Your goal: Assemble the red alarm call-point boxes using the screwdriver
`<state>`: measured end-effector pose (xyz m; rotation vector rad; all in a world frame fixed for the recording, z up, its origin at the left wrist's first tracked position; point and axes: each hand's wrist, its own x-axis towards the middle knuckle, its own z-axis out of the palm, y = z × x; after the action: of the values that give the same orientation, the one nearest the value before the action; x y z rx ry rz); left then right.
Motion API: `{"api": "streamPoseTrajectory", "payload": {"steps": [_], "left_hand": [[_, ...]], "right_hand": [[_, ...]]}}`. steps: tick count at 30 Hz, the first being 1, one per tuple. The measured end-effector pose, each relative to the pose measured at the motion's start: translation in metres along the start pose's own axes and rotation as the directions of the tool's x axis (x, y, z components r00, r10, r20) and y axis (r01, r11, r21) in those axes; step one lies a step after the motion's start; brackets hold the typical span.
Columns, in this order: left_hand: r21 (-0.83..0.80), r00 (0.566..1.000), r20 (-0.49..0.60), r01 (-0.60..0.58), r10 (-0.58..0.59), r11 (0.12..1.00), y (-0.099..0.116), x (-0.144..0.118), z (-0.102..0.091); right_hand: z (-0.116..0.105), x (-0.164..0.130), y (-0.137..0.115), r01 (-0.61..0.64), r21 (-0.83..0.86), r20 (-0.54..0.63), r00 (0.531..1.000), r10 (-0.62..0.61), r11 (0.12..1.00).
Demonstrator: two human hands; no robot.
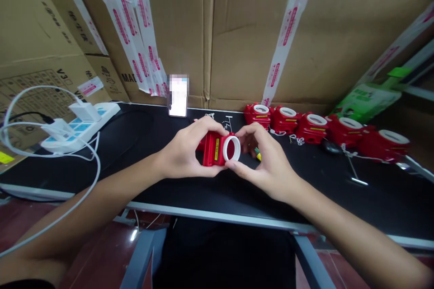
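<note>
Power strip (pixel 84 129) lies leftmost, then a phone (pixel 178 98) against cardboard (pixel 237 54). The left hand (pixel 181 153), half curled, grips a red housing (pixel 210 150) over the black table (pixel 322 174); the right hand (pixel 271 169), loosely rounded, holds its white ring (pixel 225 150). Five similar housings (pixel 310 132) stand rightward.

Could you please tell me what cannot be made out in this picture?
All in the head view:
- Parts of the held red housing: covered by the left hand.
- Lettering on its yellow label: too small and blurred.
- Most of the yellow object: hidden by the right hand.
- What the phone shows: pixelated and too bright.
</note>
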<state>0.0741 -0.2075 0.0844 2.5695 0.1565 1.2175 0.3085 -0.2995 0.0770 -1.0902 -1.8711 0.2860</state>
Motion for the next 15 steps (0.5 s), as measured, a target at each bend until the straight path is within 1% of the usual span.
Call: {"api": "streamPoseTrajectory", "payload": {"steps": [1,3,6,8,10,12,15], "left_hand": [[0.054,0.999,0.001,-0.039,0.039,0.998,-0.0001,-0.0002,0.0010],[0.110,0.997,0.012,-0.072,0.071,0.991,-0.0014,-0.0011,0.0032],[0.158,0.997,0.012,-0.077,0.076,0.984,-0.0030,-0.0027,0.0061],[0.168,0.998,0.011,-0.062,0.061,0.984,-0.0033,-0.0032,0.0069],[0.145,0.999,0.026,-0.027,0.024,0.989,-0.0034,-0.0032,0.0064],[0.103,0.999,0.039,0.014,-0.018,0.995,-0.0043,-0.0034,0.0049],[0.023,0.994,0.063,0.089,-0.090,0.996,-0.0083,-0.0041,0.0017]], "right_hand": [[0.0011,0.0000,0.0001,-0.020,0.006,-0.008,1.000,0.020,1.000],[0.0029,-0.0001,0.0004,-0.046,0.013,-0.020,0.999,0.046,0.999],[0.0050,-0.0002,0.0020,-0.065,0.040,-0.021,0.998,0.066,0.997],[0.0060,-0.0002,0.0035,-0.057,0.046,-0.020,0.998,0.058,0.997],[0.0062,0.0002,0.0045,-0.019,0.012,-0.024,1.000,0.020,1.000],[0.0054,0.0008,0.0045,0.044,-0.059,-0.027,0.999,-0.046,0.997],[0.0028,0.0018,0.0036,0.152,-0.148,0.004,0.988,-0.153,0.977]]}}
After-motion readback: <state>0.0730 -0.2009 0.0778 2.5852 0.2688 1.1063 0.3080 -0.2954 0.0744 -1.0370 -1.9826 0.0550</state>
